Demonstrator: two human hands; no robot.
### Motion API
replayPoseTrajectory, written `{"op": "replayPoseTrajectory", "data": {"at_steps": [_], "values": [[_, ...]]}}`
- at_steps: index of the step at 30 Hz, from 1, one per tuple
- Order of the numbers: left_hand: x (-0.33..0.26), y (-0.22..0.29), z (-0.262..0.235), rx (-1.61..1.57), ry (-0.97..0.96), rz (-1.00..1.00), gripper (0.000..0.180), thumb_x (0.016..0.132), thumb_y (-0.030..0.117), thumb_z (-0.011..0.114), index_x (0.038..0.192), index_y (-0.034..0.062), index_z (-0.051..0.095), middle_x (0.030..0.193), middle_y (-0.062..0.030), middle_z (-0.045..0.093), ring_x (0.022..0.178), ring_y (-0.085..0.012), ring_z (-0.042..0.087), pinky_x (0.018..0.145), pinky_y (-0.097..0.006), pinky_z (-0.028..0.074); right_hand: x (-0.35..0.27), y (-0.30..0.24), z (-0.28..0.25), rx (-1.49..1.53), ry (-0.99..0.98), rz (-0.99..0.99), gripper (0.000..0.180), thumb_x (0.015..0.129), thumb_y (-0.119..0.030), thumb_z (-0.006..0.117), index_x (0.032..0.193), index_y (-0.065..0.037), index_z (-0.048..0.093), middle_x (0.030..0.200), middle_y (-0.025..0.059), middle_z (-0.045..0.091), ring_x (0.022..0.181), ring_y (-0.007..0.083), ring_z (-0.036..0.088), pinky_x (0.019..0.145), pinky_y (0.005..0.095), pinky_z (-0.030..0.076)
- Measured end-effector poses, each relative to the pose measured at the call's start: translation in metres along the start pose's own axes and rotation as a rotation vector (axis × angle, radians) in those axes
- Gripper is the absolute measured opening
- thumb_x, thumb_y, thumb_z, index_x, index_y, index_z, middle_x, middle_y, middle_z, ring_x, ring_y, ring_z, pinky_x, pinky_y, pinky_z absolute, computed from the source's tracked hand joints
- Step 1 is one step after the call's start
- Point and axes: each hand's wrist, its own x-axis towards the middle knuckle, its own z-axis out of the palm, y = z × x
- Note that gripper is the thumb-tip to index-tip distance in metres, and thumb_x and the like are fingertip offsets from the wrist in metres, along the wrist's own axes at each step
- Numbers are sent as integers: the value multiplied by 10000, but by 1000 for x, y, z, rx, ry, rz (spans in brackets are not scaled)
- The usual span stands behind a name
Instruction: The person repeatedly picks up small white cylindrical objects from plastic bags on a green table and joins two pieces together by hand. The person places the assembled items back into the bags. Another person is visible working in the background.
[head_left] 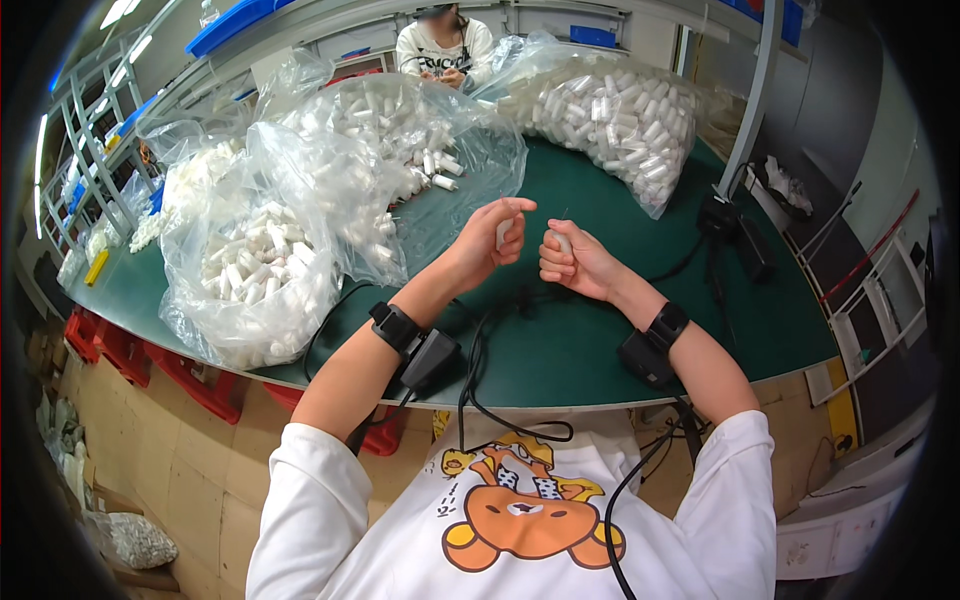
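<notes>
Past the white printed T-shirt (520, 520), the left hand (482, 246) and right hand (588, 266) curl closed round small white pieces (504, 234) above the dark green table (760, 335), seemingly mid-handling, while clear plastic bags (190, 320) of white cylinders (245, 275), finished or waiting unclear, crowd its left and far sides, black cables (473, 360) crossing its near edge.

We angle our left forearm (360, 368) toward half past one, our right forearm (705, 368) toward half past ten; our left hand (488, 243) curls, index finger (517, 205) extended toward three o'clock, just apart from our curled right hand (582, 264).
</notes>
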Motion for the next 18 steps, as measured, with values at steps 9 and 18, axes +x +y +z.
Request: {"op": "replayPoseTrajectory", "data": {"at_steps": [9, 18], "values": [[5, -1, -14, -199, 29, -1, 273, 889, 251, 399, 1084, 69, 455, 650, 0, 380, 563, -114, 367, 533, -241, 322, 4, 2, -4, 140, -79, -3, 391, 907, -446, 377, 757, -89, 432, 568, -11, 360, 537, 110, 364, 653, 279, 379], [10, -5, -17, -162, -30, -2, 412, 883, 278, 328, 1075, -40, 506, 937, -93, 577, 808, -198, 519, 806, -317, 420, 0, 0, -6, 152, 6, 16, 562, 880, -468, 324, 1053, 44, 478, 742, 75, 478, 676, 193, 459, 756, 356, 400]]}}
